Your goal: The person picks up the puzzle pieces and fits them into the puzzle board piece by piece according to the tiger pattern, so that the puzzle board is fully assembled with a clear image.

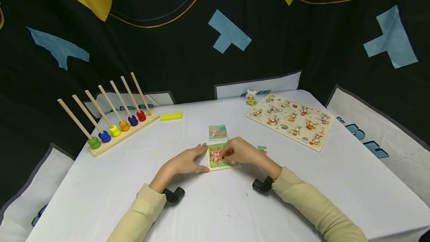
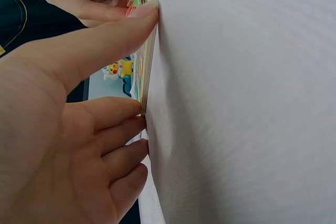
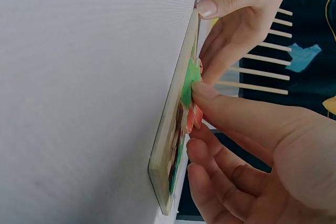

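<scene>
My left hand (image 1: 186,161) rests along the left side of a small wooden puzzle board (image 1: 224,167), thumb at the near corner and fingertips against the edge. The board shows an orange tiger-like animal on green. Above it, my right hand (image 1: 241,150) pinches a green and red puzzle piece (image 3: 188,88) between thumb and fingers, tilted over the recess. In the head view that hand covers much of the board's right half. A loose green and red puzzle piece (image 1: 262,149) lies just right of the right hand. Behind the board is a picture card (image 1: 217,132) with a pinkish animal.
A wooden bead stand (image 1: 125,134) with tall pegs and coloured rings stands at the left. Beside it lies a yellow block (image 1: 171,116). At the back right are a small figurine (image 1: 250,98) and a large pegged picture board (image 1: 291,120). The table (image 1: 235,212) has a white cloth.
</scene>
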The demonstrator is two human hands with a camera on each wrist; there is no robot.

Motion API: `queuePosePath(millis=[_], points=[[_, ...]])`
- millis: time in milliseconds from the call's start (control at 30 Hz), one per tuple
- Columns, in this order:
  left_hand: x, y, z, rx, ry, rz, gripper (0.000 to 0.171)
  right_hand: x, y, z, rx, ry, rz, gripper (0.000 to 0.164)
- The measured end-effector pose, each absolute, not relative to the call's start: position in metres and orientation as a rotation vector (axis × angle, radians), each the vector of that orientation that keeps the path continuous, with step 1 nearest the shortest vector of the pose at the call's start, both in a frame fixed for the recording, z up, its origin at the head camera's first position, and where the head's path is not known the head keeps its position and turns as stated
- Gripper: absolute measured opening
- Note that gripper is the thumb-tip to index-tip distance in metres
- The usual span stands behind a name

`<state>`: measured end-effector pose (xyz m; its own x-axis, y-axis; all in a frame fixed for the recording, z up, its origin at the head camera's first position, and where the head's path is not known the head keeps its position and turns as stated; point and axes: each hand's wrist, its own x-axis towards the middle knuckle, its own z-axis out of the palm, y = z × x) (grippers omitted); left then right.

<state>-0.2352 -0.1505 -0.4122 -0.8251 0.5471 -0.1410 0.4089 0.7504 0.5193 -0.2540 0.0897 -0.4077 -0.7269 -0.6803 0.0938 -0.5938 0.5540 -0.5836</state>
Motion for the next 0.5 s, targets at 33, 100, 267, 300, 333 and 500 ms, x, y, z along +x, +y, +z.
queuePosePath(millis=[33, 100, 267, 300, 333, 500], points=[[-0.2352, -0.1502, -0.4123, 0.745, 2.664, 0.694, 0.088, -0.2539, 0.0898, -0.4082, -1.085, 2.646, -0.904, 0.008], [-0.2353, -0.1496, -0.4122, 0.745, 2.661, 0.693, 0.087, -0.2538, 0.0901, -0.4091, -1.073, 2.655, -0.898, 0.008], [-0.2362, -0.1491, -0.4126, 0.74, 2.661, 0.69, 0.087, -0.2543, 0.0912, -0.411, -1.065, 2.671, -0.896, 0.008], [-0.2363, -0.149, -0.4128, 0.739, 2.661, 0.691, 0.087, -0.2544, 0.0913, -0.4114, -1.071, 2.67, -0.901, 0.008], [-0.2364, -0.1491, -0.4133, 0.738, 2.661, 0.692, 0.088, -0.2546, 0.0914, -0.4118, -1.074, 2.669, -0.904, 0.009], [-0.2355, -0.1495, -0.4149, 0.728, 2.659, 0.701, 0.088, -0.2545, 0.0917, -0.4121, -1.079, 2.669, -0.896, 0.011]])
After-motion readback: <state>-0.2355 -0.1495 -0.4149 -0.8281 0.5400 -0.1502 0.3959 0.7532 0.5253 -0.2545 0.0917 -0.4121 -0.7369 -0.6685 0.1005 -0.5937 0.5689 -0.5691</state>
